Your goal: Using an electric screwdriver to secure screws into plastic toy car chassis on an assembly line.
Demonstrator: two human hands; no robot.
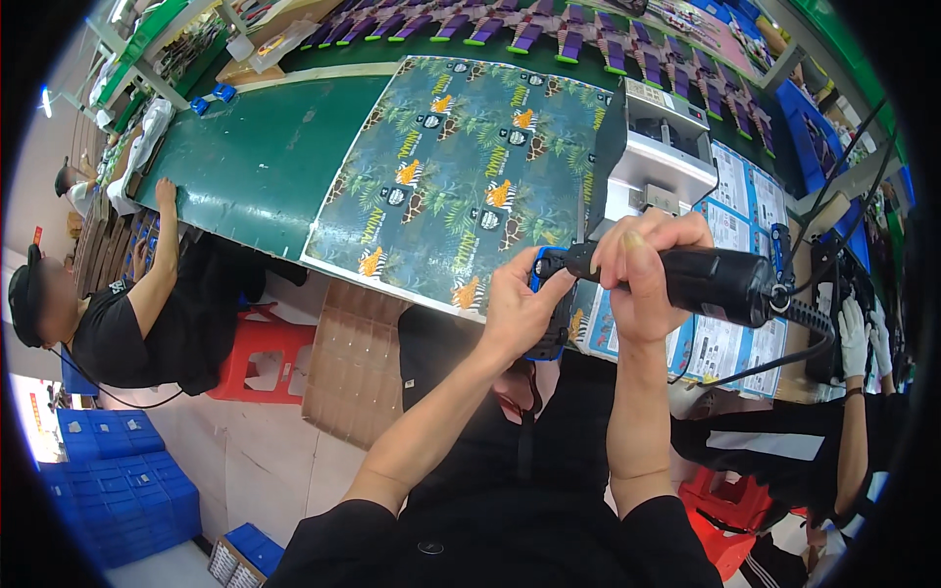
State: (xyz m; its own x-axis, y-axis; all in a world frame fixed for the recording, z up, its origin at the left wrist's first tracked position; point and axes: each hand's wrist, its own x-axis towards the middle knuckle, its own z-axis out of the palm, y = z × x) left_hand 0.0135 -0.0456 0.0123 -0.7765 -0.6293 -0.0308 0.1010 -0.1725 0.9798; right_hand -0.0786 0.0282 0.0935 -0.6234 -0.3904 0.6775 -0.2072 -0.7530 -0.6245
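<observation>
My right hand [642, 265] is wrapped round a black electric screwdriver [720, 284], which lies nearly level with its tip pointing left. My left hand [520, 309] grips a small blue and black toy car [551, 343] at the near edge of the bench. The screwdriver's tip meets the car beside my left thumb and fingers; the exact contact point is hidden by them. Just beyond my hands stands a grey metal box-shaped machine [637, 147], probably a screw feeder. Under my hands spreads a printed sheet with animal and leaf patterns [451, 186].
Purple parts [573, 44] line the far belt. Two small blue toy cars [223, 93] sit at the far left of the green bench [245, 167]. A co-worker sits left on a red stool [260, 358]; a person's gloved hands [853, 338] work at right. A coiled cable [818, 323] trails from the screwdriver.
</observation>
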